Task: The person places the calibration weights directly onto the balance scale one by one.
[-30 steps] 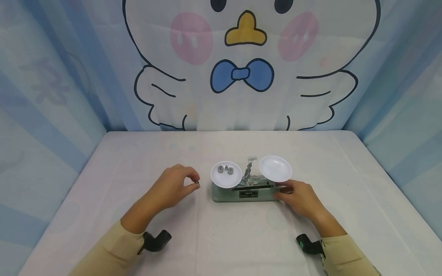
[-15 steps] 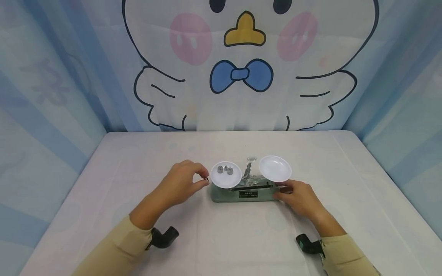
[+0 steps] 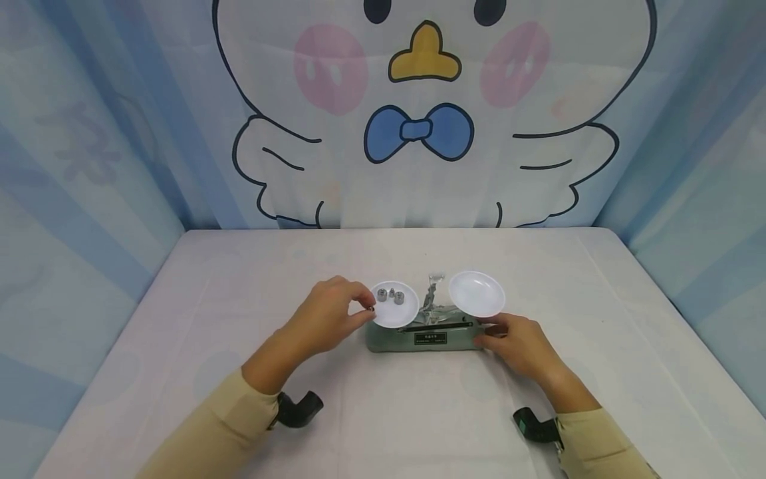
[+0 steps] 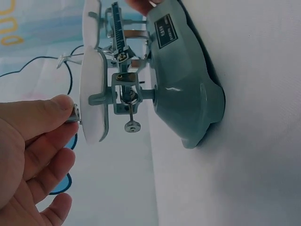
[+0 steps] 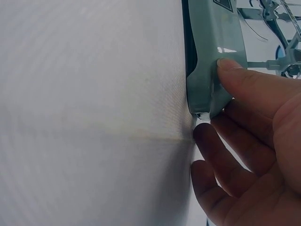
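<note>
Green balance scale (image 3: 431,338) stands between the hands (image 3: 328,318) (image 3: 522,343).

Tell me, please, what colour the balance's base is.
The base is greyish green, showing best in the left wrist view.

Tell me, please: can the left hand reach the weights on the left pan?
Probably yes: the left hand is by the pan, and nothing visible blocks the weights, though it pinches a metal piece.

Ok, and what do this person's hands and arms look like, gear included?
The left hand and right hand are ungloved. The left sleeve and right sleeve are beige. The left wrist camera and right wrist camera are black and elbow-shaped, the right one with a small green mark.
</note>
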Tool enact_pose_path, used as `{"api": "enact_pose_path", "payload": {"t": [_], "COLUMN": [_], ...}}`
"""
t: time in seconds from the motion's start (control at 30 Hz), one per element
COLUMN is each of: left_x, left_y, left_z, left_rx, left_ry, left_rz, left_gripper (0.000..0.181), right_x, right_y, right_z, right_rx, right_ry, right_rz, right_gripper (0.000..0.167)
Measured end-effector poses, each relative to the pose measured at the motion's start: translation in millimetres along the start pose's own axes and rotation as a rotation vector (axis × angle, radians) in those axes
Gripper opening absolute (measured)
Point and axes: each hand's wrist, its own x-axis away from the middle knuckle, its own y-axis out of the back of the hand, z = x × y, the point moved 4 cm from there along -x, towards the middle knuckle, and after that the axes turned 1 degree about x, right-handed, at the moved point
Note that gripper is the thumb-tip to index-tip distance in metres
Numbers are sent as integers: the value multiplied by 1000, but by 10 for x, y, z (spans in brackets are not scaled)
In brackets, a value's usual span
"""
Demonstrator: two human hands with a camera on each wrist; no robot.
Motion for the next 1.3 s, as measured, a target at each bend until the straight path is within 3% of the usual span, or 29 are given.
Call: {"api": "enact_pose_path", "payload": {"t": [0.43, 1.3], "left_x": [-33, -71], "left_y": [-30, -54], "left_z": [-11, -83], "left_rx": [42, -27], "left_ry": [-12, -42], "left_rz": [-41, -76], "left_gripper": [13, 13], "right_x": [-8, -3], "right_y": [-9, -6], "right_z": [-15, -22], "right_rx": [4, -1], "right_ry": [5, 14], "right_rz": [-1, -2], "right_gripper": [44, 43]}}
